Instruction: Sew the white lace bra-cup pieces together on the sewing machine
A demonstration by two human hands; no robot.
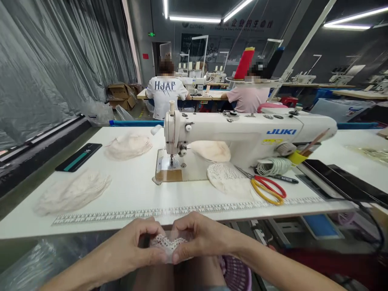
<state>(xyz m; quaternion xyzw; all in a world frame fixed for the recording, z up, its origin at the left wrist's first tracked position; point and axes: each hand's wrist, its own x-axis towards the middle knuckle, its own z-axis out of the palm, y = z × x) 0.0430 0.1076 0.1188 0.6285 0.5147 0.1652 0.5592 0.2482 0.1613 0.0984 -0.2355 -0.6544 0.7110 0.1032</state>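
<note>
Just below the table's front edge, a small piece of white lace (pixel 168 242) is pinched between my two hands. My left hand (pixel 142 244) has thumb and fingers closed on its left side. On the right side, my right hand (pixel 197 238) grips it the same way, thumbs almost touching. The fingers cover much of the lace. Beyond them stands a white sewing machine (pixel 221 129), its needle and presser foot over the metal plate. Cream fabric pieces (pixel 227 178) lie at its base, beside scissors (pixel 268 190) with red and yellow handles.
A ruler strip (pixel 182 212) runs along the front of the white table (pixel 136 190). Fabric piles (pixel 74 192) and a dark phone-like panel (pixel 79 157) lie left. A cord bundle (pixel 273 166) sits right. A purple basket (pixel 238 273) is below. Two people work at machines ahead.
</note>
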